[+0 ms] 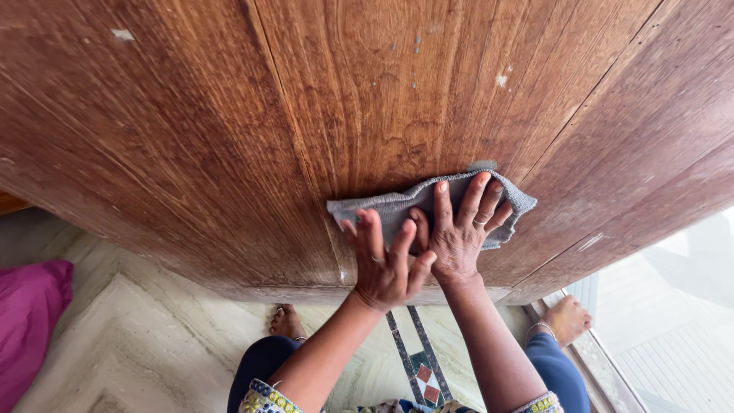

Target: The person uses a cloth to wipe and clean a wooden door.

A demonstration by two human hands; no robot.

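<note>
Both hands press flat, fingers spread, on a wooden panel (229, 138). The right hand (459, 233) pins a grey cloth (397, 210) against the wood; the left hand (386, 264) lies just beside it, overlapping the cloth's lower edge. Neither grips. The panel's lower edge runs above the tiled floor (153, 336); a pink cushion (30, 313) lies far left.

**Wooden panel over a pale marble floor**

A broad brown wooden door (229, 115), its grain worn and flecked with pale spots, fills the view from 9 to 3 o'clock. Below lies pale veined marble floor (138, 344) with an inlaid tile strip (420, 367) at 6 o'clock. Magenta fabric (27, 321) sits at 8 o'clock; daylight falls at 4 o'clock.
</note>
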